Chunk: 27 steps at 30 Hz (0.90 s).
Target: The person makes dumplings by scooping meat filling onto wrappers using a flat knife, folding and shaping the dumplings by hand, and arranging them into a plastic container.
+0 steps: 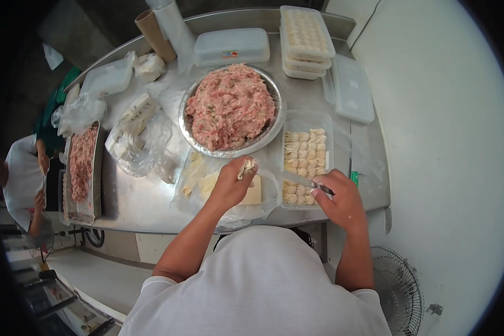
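Head view, looking down: small, pale, gathered dough dumpling [248, 167] held up in the left hand [233, 180], fingers curled in around it, filling not visible. Raised over a stack of pale yellow, square dough wrappers [254, 195] on crumpled clear plastic sheeting [270, 193], partly hidden by that hand. In the right hand [338, 199], fingers closed round the dark handle of a narrow, flat-bladed tool [304, 180], blade pointing towards the left hand. Beneath the blade, a rectangular, translucent plastic box [310, 119] with rows of finished pale dumplings [304, 152]; cannot tell whether blade and dumplings touch. Just beyond the left hand, a round, silvery metal bowl [280, 119] heaped with pink minced filling [229, 106]. All on a shiny steel bench [130, 206]. Farther left, a long metal tray [98, 173] of similar pink mince [83, 162]; at far right, stacked translucent boxes [306, 42] of dumplings. Beyond the bench's left end, another person in white [23, 176].
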{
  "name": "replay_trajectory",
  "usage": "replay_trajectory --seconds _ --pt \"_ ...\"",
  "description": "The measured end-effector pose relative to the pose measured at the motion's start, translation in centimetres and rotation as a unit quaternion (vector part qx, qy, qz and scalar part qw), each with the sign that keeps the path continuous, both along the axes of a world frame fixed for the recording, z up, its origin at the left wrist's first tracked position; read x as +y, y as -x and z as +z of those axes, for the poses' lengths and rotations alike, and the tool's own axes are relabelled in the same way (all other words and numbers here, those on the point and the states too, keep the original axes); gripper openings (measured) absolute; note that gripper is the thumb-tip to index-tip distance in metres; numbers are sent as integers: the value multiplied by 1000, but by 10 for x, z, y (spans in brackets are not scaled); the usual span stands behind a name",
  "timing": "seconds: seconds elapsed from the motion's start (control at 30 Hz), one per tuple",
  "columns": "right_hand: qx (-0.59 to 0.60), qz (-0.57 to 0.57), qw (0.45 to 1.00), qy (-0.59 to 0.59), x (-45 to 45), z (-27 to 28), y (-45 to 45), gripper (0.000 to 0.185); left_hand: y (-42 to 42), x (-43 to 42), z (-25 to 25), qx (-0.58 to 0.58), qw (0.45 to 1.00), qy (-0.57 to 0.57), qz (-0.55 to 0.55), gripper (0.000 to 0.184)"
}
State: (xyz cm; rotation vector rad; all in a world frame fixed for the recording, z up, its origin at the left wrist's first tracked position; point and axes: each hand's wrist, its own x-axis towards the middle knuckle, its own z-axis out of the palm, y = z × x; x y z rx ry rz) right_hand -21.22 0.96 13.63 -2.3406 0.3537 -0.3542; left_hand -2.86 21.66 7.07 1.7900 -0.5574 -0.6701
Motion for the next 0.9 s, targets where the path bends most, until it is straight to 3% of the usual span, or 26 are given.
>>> replay_trajectory --seconds 0.03,0.07,0.1,0.13,0.2,0.23,0.3,0.33,0.37,0.4,0.47,0.53,0.57,0.67,0.7,0.73,0.77,0.83,0.9 --pt "1 -5 1000 -1 -1 -10 3 16 1 -9 3 17 1000 8 4 11" --pt "41 -38 995 -82 1 -27 6 14 3 -17 6 34 999 16 8 11" --pt "80 -70 981 -163 5 -43 7 14 7 -25 7 7 1000 24 -7 22" --pt "79 -75 980 -166 13 -58 6 14 15 -36 4 6 1000 22 -12 22" --pt "-78 -73 905 -412 37 -82 -2 19 33 -60 -5 144 971 193 -11 22" --pt "-81 -79 903 -415 44 -81 -4 19 44 -68 -6 145 971 188 -17 22" --pt "-114 -98 701 -697 50 -79 -6 22 60 -82 -8 302 930 198 -72 23" --pt "-122 -108 697 -698 47 -81 -5 22 59 -89 -11 305 929 191 -83 23" --pt "-131 -137 699 -689 42 -85 -5 24 56 -96 -17 86 972 193 -105 22" --pt "-139 -166 701 -679 37 -88 -5 26 53 -102 -16 -137 964 191 -122 24" --pt "-149 -197 698 -672 23 -94 2 25 43 -102 -13 -145 966 144 -158 29" --pt "-152 -218 696 -667 8 -100 10 24 35 -111 -4 -106 934 158 -302 34" --pt "-152 -212 694 -671 -1 -104 14 24 32 -116 -11 -164 918 166 -320 39" --pt "-126 -201 701 -673 -21 -112 21 24 12 -138 -19 -183 898 121 -382 43" --pt "-106 -232 738 -625 -24 -108 19 26 4 -151 -33 -267 889 99 -360 44" --pt "-83 -262 771 -574 -26 -106 19 29 -4 -166 -38 -275 908 77 -307 40" --pt "-81 -263 769 -577 -27 -112 19 29 -14 -183 -43 -284 923 54 -253 36" --pt "-103 -286 817 -489 -30 -133 19 32 -36 -215 -62 -316 935 22 -161 30" --pt "-107 -286 822 -481 -29 -144 19 30 -46 -238 -72 -316 936 18 -154 29"
